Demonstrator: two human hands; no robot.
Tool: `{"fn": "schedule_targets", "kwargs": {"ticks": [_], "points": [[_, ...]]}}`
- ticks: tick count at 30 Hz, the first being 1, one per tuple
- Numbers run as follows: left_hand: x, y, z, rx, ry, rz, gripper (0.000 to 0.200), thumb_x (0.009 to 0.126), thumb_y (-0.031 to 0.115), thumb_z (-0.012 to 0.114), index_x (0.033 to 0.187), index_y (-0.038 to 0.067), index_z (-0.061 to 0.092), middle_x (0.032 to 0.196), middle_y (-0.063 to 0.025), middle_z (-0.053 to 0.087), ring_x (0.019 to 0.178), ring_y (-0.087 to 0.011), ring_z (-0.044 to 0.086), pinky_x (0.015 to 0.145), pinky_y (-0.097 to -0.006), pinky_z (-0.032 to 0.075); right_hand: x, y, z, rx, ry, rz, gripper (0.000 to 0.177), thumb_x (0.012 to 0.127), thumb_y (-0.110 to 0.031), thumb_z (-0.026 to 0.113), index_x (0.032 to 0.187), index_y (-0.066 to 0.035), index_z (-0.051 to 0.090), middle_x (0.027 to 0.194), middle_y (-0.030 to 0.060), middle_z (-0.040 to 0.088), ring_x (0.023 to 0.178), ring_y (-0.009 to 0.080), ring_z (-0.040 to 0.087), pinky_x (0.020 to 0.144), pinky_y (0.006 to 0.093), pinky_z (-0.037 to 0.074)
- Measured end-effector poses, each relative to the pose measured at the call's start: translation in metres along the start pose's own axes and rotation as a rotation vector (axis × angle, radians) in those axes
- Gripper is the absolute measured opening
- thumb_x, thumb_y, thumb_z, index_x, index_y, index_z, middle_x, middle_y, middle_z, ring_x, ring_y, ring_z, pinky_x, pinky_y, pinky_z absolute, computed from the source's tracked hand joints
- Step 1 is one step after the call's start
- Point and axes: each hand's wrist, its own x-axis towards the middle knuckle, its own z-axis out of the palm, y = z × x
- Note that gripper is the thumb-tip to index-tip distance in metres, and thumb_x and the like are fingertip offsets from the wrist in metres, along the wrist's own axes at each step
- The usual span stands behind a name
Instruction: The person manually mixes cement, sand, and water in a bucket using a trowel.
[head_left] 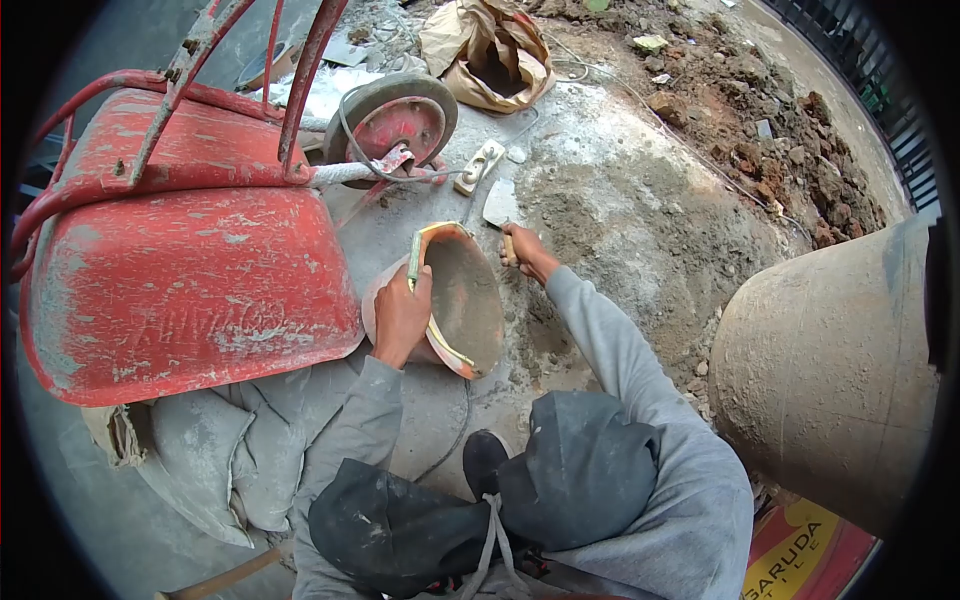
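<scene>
My left hand [403, 312] is closed on the rim of a worn bucket [470, 290], which is tipped on its side with its mouth facing right. Grey residue coats the bucket's inside. In my right hand [527, 252] is the wooden handle of a trowel [500, 203]; its pale blade points up and away, just right of the bucket's mouth. Under and beyond the trowel, a patch of grey sand-like mix [640, 240] spreads over the ground.
An overturned red wheelbarrow [190, 290] lies at left, above grey sacks [210, 450]. A power strip [480, 167] with a cord and an open paper sack [500, 60] are ahead. Soil and rubble [770, 140] lie upper right; a large drum [830, 350] stands right.
</scene>
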Motion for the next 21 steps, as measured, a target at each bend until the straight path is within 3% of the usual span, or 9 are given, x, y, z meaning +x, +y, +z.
{"fn": "schedule_targets", "kwargs": {"ticks": [2,4,7,8,10,12,14,17,21], "points": [[0.0,-0.002,0.0,0.002,0.017,0.007,0.038,0.096,0.032,0.05,0.101,-0.003,0.063,0.08,-0.0289,0.064,0.078,-0.0467,0.063,0.069,-0.0528,0.047,0.068,0.022,-0.008,-0.269,0.349,-0.114,0.028,0.091,-0.028,0.057,0.084,-0.001,0.056,0.064,0.0087,0.055,0.047,0.019,0.054,0.037,0.0337,0.044],[0.0,-0.004,0.001,0.014,0.009,0.008,0.038,0.096,0.032,0.05,0.101,-0.003,0.063,0.079,-0.0288,0.064,0.077,-0.0468,0.063,0.069,-0.0528,0.047,0.026,-0.018,0.004,-0.197,0.36,-0.084,0.032,0.089,-0.031,0.058,0.075,-0.002,0.055,0.059,0.0094,0.054,0.043,0.0205,0.052,0.037,0.0353,0.045],[-0.003,-0.004,-0.001,0.006,0.0,0.004,0.038,0.096,0.032,0.05,0.102,-0.003,0.062,0.079,-0.0285,0.065,0.077,-0.047,0.063,0.069,-0.0528,0.047,0.029,-0.021,-0.004,0.268,0.654,-0.211,0.032,0.09,-0.034,0.054,0.076,-0.006,0.052,0.061,0.0083,0.052,0.047,0.0216,0.054,0.039,0.0365,0.045],[-0.004,-0.002,-0.003,-0.001,0.001,0.002,0.038,0.096,0.032,0.05,0.102,-0.003,0.062,0.079,-0.0285,0.065,0.077,-0.047,0.063,0.069,-0.0528,0.047,0.024,-0.019,-0.006,0.261,0.656,-0.214,0.032,0.09,-0.034,0.054,0.076,-0.006,0.052,0.061,0.0083,0.052,0.047,0.0216,0.054,0.039,0.0365,0.045],[-0.006,0.002,-0.006,-0.044,-0.05,-0.065,0.041,0.095,0.034,0.05,0.097,-0.004,0.064,0.082,-0.0277,0.064,0.08,-0.0458,0.063,0.07,-0.0516,0.046,-0.002,-0.018,-0.006,0.624,0.558,-0.336,0.029,0.09,-0.035,0.053,0.09,-0.006,0.05,0.07,0.0077,0.052,0.054,0.0213,0.055,0.043,0.0365,0.046],[-0.006,0.001,-0.005,-0.038,-0.044,-0.055,0.041,0.095,0.034,0.05,0.097,-0.004,0.064,0.081,-0.0274,0.064,0.08,-0.0456,0.063,0.07,-0.0515,0.046,-0.045,-0.017,-0.004,0.679,0.51,-0.368,0.029,0.092,-0.036,0.049,0.099,-0.008,0.046,0.076,0.0065,0.049,0.059,0.0196,0.053,0.046,0.0355,0.047],[-0.003,0.0,-0.003,-0.036,-0.029,-0.036,0.041,0.095,0.035,0.05,0.096,-0.004,0.063,0.08,-0.0271,0.064,0.079,-0.0453,0.063,0.069,-0.0513,0.046,-0.08,-0.013,-0.009,0.919,0.229,-0.398,0.028,0.093,-0.036,0.045,0.1,-0.009,0.045,0.075,0.0054,0.047,0.059,0.0184,0.051,0.046,0.0356,0.046],[-0.001,-0.004,0.0,-0.022,-0.002,-0.002,0.041,0.095,0.035,0.05,0.096,-0.004,0.063,0.08,-0.0271,0.064,0.079,-0.0453,0.063,0.069,-0.0512,0.046,-0.135,-0.009,0.001,0.807,0.114,-0.324,0.028,0.095,-0.036,0.042,0.098,-0.008,0.044,0.074,0.0048,0.046,0.058,0.0165,0.049,0.045,0.0327,0.045],[0.001,0.0,-0.001,0.004,-0.023,-0.003,0.038,0.096,0.032,0.05,0.101,-0.004,0.063,0.086,-0.0287,0.066,0.082,-0.0465,0.064,0.071,-0.0522,0.048,-0.099,-0.02,0.012,0.449,0.076,-0.214,0.028,0.094,-0.034,0.047,0.096,-0.006,0.047,0.074,0.0059,0.047,0.058,0.0181,0.052,0.042,0.0327,0.045]]}}
